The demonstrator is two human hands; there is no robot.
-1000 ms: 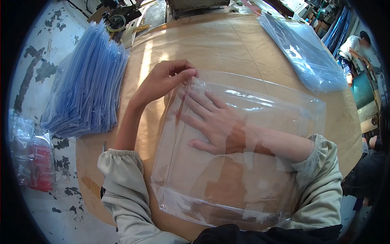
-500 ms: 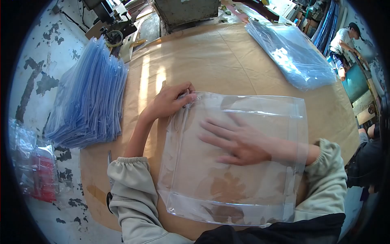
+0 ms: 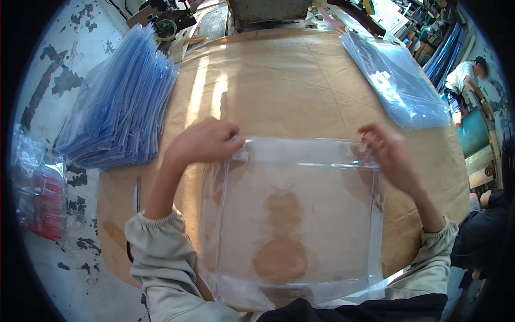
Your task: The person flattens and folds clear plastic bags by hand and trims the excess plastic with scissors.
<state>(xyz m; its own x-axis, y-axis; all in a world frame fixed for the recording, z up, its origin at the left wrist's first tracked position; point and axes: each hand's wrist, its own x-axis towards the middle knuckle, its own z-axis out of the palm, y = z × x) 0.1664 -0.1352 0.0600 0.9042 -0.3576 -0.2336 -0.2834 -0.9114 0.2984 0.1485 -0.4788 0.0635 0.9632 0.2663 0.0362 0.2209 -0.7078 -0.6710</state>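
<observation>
A clear plastic bag (image 3: pixel 322 214) with welded seams along its edges lies flat in front of me. My left hand (image 3: pixel 206 142) is closed on its far left corner, fingers curled over the film. At the far right corner is my right hand (image 3: pixel 391 155), slightly smeared by motion, with its fingertips bent onto the plastic. Brown table covering and darker patches show through the film.
A tall pile of bluish clear plastic bags (image 3: pixel 118 107) stands at the left, with scissors (image 3: pixel 137 196) near my left sleeve. More clear bags (image 3: pixel 399 80) lie at the back right. A metal box (image 3: pixel 268 13) stands behind the table (image 3: pixel 279 80). Another person (image 3: pixel 462 80) is at the far right.
My right hand, earlier spread flat and seen through the film, has moved out to the bag's far right corner. The bag has shifted slightly left and nearer; my left hand keeps its corner.
</observation>
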